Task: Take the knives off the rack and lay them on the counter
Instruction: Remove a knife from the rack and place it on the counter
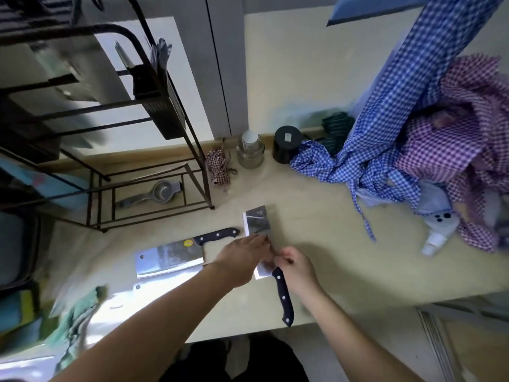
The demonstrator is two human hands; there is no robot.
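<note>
Two cleavers lie on the beige counter [316,244]. The first cleaver [170,257] rests at the left, its black handle pointing right and away. The second cleaver [257,223] lies in the middle with its blade pointing away and its black handle [283,296] toward me. My left hand [242,257] rests flat on this blade. Fingers of my right hand [294,267] pinch the blade near the handle. The black wire rack [154,111] stands at the back left, with utensils in its black holder.
A metal squeezer [154,193] lies under the rack. A glass jar [250,150] and a black canister [287,143] stand by the wall. Blue and purple checked cloths [413,150] pile at the right, over a white spray bottle [438,230]. The counter's front edge is near me.
</note>
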